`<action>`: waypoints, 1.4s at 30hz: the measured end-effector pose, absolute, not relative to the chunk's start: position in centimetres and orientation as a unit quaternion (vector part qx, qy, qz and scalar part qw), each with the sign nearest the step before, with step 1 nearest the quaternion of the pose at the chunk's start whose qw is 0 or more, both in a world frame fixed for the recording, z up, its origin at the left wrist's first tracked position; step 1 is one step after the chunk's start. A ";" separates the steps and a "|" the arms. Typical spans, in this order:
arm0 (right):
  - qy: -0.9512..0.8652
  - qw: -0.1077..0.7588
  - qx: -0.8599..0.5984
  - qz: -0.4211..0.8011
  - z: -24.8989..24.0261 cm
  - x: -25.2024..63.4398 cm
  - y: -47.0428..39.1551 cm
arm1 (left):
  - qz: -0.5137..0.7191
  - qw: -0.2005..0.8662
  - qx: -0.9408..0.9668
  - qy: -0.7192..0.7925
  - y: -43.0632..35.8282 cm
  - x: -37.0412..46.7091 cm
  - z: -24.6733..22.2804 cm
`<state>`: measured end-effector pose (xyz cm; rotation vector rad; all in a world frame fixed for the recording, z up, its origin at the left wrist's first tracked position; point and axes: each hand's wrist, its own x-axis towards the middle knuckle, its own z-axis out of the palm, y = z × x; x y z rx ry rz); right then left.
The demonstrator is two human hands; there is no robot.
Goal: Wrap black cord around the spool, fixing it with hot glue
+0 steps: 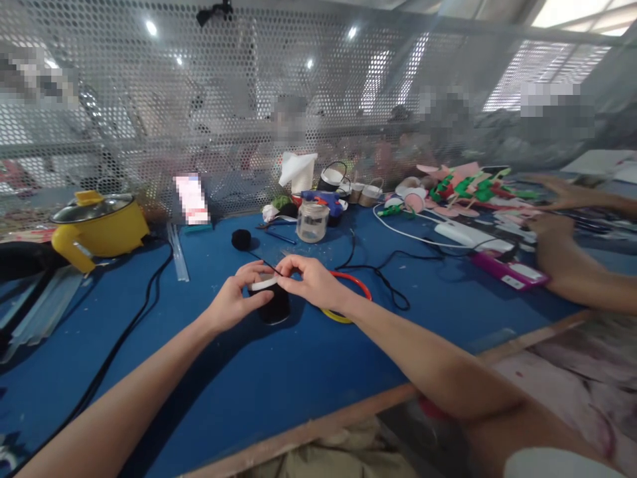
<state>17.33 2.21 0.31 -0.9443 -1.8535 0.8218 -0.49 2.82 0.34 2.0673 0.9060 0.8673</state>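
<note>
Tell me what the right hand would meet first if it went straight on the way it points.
Probably the left hand, at its fingers on the black container: the right hand points leftward and away, toward them. With a single view, the depth between them is unclear.

No text, brand or number can be read. The purple box [510,271] on the tabletop [279,378], toward the right, bears small pale label patches with marks too small to make out. The lit phone screen [192,199] near the perforated panel [223,99] is blurred into blocks.
</note>
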 end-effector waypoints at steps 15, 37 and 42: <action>-0.760 0.430 -0.388 0.295 0.4 17.2 1.9 | 0.367 0.326 0.775 0.398 1.9 0.4 1.0; -0.511 0.442 -0.348 0.650 1.8 15.8 4.0 | 0.344 0.336 0.798 0.365 0.7 0.8 1.6; -0.507 0.349 -0.391 0.684 1.9 13.8 8.2 | 0.323 0.348 0.804 0.357 0.6 0.7 1.7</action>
